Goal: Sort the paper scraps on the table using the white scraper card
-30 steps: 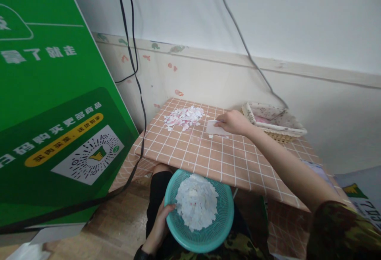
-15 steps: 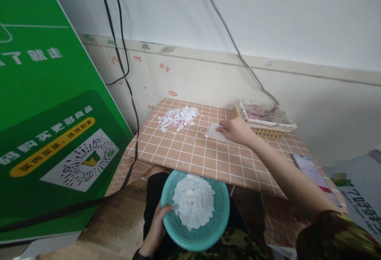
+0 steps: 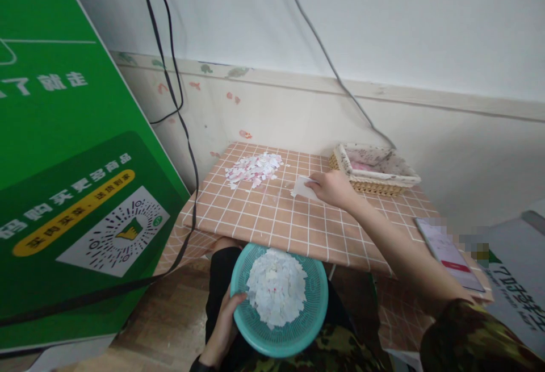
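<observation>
At lower centre, the left hand (image 3: 226,316) grips a round turquoise plastic colander (image 3: 316,305); centrally, the right hand (image 3: 335,188) pinches a flat white card (image 3: 302,187).

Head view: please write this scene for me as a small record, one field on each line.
Left hand: grips the rim of a teal basket
Right hand: holds a white card at the checked tablecloth
In teal basket: heap of pale scraps
Left of card, on tablecloth: another scrap pile
Beyond right forearm: lined wicker basket
Tablecloth's right end: phone-like device
</observation>
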